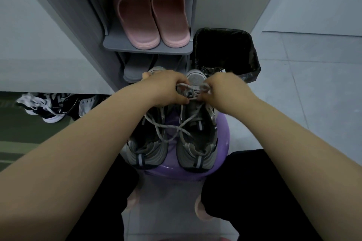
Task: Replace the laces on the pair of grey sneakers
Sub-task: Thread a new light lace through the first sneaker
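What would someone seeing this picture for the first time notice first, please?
Two bare hands, left hand and right hand, meet in the middle, gripping a speckled lace over grey sneakers on a purple stool. Behind, pink slippers sit on a grey shelf, beside a black-lined bin.

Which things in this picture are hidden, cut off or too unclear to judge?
Head view, the only one:
- Toe of the left sneaker: covered by the left hand.
- How the lace runs through the front eyelets of the right sneaker: both hands, including the right hand, hide it.
- Grey slippers on the lower shelf: mostly in shadow under the shelf.
- Dark shoes at left: blurred, partly behind a wall edge.
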A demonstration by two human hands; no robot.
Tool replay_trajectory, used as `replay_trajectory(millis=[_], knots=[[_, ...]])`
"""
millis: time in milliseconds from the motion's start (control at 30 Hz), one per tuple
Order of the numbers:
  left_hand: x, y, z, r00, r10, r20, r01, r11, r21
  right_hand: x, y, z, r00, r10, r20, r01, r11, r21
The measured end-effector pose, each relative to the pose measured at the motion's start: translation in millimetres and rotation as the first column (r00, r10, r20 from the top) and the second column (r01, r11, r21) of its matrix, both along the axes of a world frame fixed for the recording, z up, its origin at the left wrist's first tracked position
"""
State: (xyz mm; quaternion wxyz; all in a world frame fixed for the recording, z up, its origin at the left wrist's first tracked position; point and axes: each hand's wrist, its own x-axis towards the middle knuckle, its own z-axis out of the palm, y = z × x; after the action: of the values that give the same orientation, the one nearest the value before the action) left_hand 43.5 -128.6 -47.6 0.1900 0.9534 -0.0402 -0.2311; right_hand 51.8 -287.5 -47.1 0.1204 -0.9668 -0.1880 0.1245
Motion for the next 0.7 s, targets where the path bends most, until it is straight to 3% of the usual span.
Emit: replay_trajectory(millis=[67, 133, 233, 300, 367, 433, 533, 633, 700], knots=[[1, 1, -1, 1.000, 0.020, -0.015, -0.020, 1.000, -0.010, 11, -15, 12, 0.980, -0.141, 0.141, 0.129, 0.987, 0.097], [1, 2, -2, 0.999, 0.041, -0.035, -0.042, 0.998, -0.036, 22, -34, 24, 0.904, -0.359, 0.232, 0.283, 0.910, 0.304], [1, 2, -3, 0.998, 0.042, -0.052, -0.046, 0.997, -0.063, 24, -48, 27, 0.812, -0.553, 0.185, 0.344, 0.711, 0.614], [0, 0, -1, 0.998, 0.040, -0.052, -0.043, 0.997, -0.060, 21, -45, 24, 0.807, -0.573, 0.145, 0.331, 0.641, 0.692], [-1, -3, 0, 0.998, 0.044, -0.034, -0.045, 0.999, -0.028, 20, -44, 24, 0.883, -0.463, 0.082, 0.306, 0.698, 0.647], [-7, -9, 4, 0.999, 0.034, -0.023, -0.034, 0.999, 0.015, 20, -50, 27, 0.965, -0.234, -0.119, 0.262, 0.833, 0.487], [-24, -21, 8, 0.995, -0.058, -0.078, 0.067, 0.991, 0.120, 10, -58, 30, 0.949, -0.030, -0.313, 0.086, 0.982, 0.166], [-41, -30, 2, 0.975, -0.200, -0.100, 0.221, 0.926, 0.306, 4, -59, 32, 0.970, 0.019, -0.242, 0.036, 0.975, 0.220], [-46, -31, -1, 0.972, -0.210, -0.103, 0.232, 0.920, 0.317, 2, -59, 33, 0.988, 0.027, -0.154, 0.018, 0.960, 0.280]])
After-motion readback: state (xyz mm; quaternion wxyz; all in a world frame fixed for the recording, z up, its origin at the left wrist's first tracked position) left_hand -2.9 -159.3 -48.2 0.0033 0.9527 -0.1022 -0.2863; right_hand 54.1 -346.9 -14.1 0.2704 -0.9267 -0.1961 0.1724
